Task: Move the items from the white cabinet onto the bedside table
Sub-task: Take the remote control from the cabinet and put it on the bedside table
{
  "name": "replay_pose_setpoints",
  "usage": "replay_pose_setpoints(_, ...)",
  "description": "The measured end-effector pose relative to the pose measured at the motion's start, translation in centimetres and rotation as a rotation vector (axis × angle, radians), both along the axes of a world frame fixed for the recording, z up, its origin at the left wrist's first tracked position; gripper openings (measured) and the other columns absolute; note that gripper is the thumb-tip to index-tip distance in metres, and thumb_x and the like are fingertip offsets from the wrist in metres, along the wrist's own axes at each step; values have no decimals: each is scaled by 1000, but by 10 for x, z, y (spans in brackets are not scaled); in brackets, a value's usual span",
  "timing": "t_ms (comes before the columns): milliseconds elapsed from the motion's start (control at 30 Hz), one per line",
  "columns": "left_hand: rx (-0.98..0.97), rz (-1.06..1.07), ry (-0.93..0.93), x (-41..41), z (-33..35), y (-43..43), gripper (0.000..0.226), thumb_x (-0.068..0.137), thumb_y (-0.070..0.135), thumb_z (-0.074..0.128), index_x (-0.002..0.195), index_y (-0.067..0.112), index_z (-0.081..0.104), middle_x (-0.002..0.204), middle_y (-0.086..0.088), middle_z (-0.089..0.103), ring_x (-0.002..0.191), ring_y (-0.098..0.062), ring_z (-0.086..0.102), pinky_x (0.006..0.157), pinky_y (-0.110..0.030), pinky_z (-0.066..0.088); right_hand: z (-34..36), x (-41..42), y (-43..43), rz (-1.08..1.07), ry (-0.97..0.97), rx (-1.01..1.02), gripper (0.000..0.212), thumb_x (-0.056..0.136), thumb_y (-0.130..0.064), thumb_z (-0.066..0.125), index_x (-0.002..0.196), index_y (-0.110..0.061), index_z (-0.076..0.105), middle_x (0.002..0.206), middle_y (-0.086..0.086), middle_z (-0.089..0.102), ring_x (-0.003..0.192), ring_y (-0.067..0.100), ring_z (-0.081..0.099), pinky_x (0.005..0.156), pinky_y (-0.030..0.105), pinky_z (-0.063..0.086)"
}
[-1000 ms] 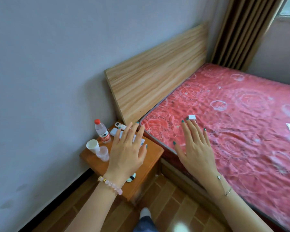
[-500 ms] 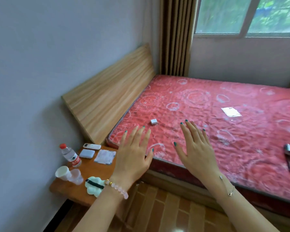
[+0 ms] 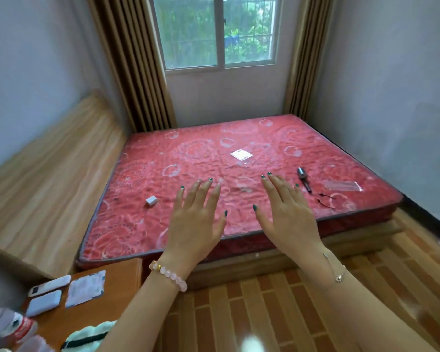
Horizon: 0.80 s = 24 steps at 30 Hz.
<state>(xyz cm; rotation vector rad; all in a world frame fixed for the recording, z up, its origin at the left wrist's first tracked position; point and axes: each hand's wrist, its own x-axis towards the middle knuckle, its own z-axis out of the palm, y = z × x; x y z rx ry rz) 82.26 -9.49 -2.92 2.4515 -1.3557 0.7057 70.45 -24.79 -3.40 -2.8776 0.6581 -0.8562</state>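
Left hand, right hand spread flat, remote lengthwise toward mattress

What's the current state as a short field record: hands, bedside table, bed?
left hand: open, holds nothing, raised in front of the mattress
right hand: open, holds nothing
bedside table: lower left; water bottle (blurred), slim white device, white pad, flat packet, green-and-white item
on mattress: small white box, white square packet, metal tool, black cord
white cabinet: not in view
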Motion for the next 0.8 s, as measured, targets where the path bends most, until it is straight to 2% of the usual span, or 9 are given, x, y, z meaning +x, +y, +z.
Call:
replay_pose_setpoints(167, -9, -195, 18, -41, 1, -36, 54, 89, 41, 35, 129, 10, 53, 133, -10, 55, 127, -30, 48, 104, -53, 36, 4, -74, -5, -200, 19, -12, 60, 89, -45, 33, 135, -9, 44, 138, 9, 49, 129, 25, 44, 107, 46, 31)
replay_pose_setpoints(333, -12, -409, 31, -95, 4, -85, 54, 88, 40, 36, 130, 11, 54, 133, -9, 55, 128, -29, 47, 105, -53, 36, 15, -150, -23, -413, 4, 5, 59, 91, -45, 37, 140, -13, 37, 143, 7, 44, 135, 21, 36, 111, 43, 25)
replay_pose_setpoints(567, -41, -634, 61, -188, 20, -152, 54, 89, 40, 35, 130, 11, 54, 134, -8, 54, 128, -28, 46, 107, -51, 35, 27, -258, -50, -649, -14, 23, 64, 89, -49, 21, 141, -14, 36, 145, 6, 40, 137, 20, 31, 112, 37, 16)
replay_pose_setpoints(700, -40, -747, 80, -254, 24, -191, 54, 90, 39, 33, 132, 13, 52, 135, -7, 53, 130, -27, 44, 108, -51, 32, 31, -329, -69, -753, -41, 19, 63, 88, -46, 25, 140, -12, 38, 144, 6, 42, 136, 21, 34, 113, 42, 23)
replay_pose_setpoints(800, -60, -827, 63, -311, 25, -220, 50, 88, 37, 39, 129, 12, 55, 130, -6, 57, 126, -25, 47, 107, -49, 31, 36, -386, -86, -829, -54, 18, 64, 88, -47, 25, 139, -11, 39, 144, 8, 43, 136, 23, 35, 112, 44, 27)
